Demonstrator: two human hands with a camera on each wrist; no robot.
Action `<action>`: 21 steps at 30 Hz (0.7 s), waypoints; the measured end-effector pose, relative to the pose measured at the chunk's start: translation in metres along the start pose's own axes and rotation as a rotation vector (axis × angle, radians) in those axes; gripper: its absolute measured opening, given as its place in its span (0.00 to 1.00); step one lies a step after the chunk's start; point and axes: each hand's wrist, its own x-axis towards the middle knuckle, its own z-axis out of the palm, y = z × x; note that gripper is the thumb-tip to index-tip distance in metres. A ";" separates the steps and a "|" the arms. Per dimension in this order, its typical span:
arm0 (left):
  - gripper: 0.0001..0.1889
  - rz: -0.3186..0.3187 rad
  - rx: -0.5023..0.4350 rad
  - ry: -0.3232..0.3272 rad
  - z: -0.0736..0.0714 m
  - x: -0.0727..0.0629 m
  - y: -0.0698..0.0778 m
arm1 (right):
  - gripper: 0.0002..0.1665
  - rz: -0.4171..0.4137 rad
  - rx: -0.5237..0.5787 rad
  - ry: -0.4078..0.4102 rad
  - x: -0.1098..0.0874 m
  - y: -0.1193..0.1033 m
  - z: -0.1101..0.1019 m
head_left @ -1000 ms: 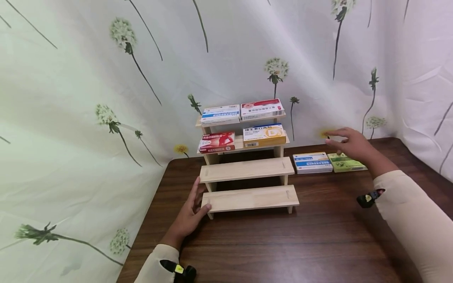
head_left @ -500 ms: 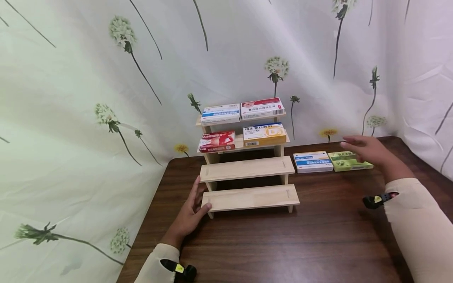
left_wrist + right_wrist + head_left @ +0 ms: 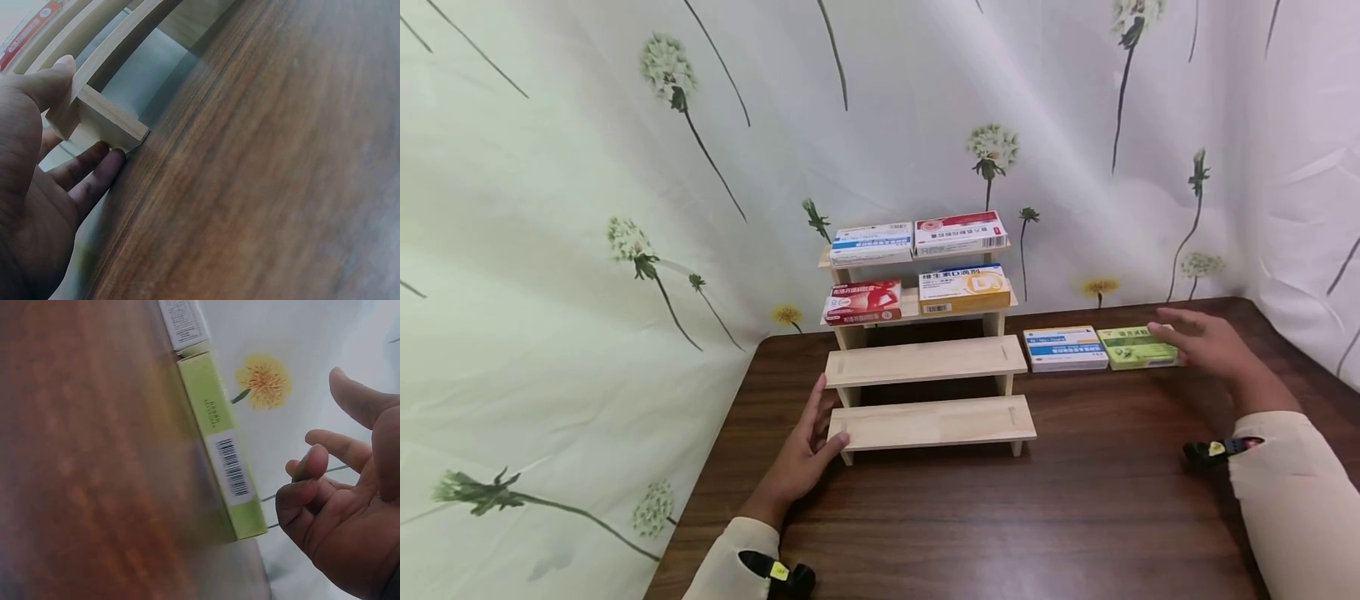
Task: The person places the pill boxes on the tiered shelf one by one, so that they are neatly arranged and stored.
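Note:
A light wooden step rack stands on the dark table. My left hand rests at its lower left end, thumb on the bottom step, index finger reaching up beside the second. In the left wrist view, fingertips lie against the rack's side leg. My right hand hovers at the right end of a green medicine box, fingers loosely bent, holding nothing. In the right wrist view a gap shows between this hand and the green box. A blue-and-white medicine box lies beside the green one.
The top step carries a blue-and-white box and a red-and-white box. Below them sit a red box and a yellow-and-white vitamin D box. A flower-printed curtain hangs behind the table.
My right hand has moved right and lower, from above the boxes to the green box's right end. My left hand, the rack and the boxes stay in place.

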 end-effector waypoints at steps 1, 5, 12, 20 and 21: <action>0.53 0.004 0.002 0.002 0.000 0.000 0.000 | 0.50 -0.006 -0.014 0.004 0.001 0.001 0.001; 0.52 0.014 0.009 0.010 -0.001 0.001 -0.001 | 0.50 -0.027 -0.038 0.030 0.004 0.007 0.002; 0.52 -0.010 0.018 0.003 -0.001 0.004 -0.002 | 0.50 0.001 -0.024 0.054 -0.003 0.017 -0.002; 0.52 -0.022 0.023 0.003 0.000 0.000 -0.002 | 0.51 0.014 0.006 0.042 -0.007 0.028 0.001; 0.52 -0.021 0.024 0.004 -0.001 0.000 -0.002 | 0.52 0.015 0.016 0.041 -0.006 0.029 0.001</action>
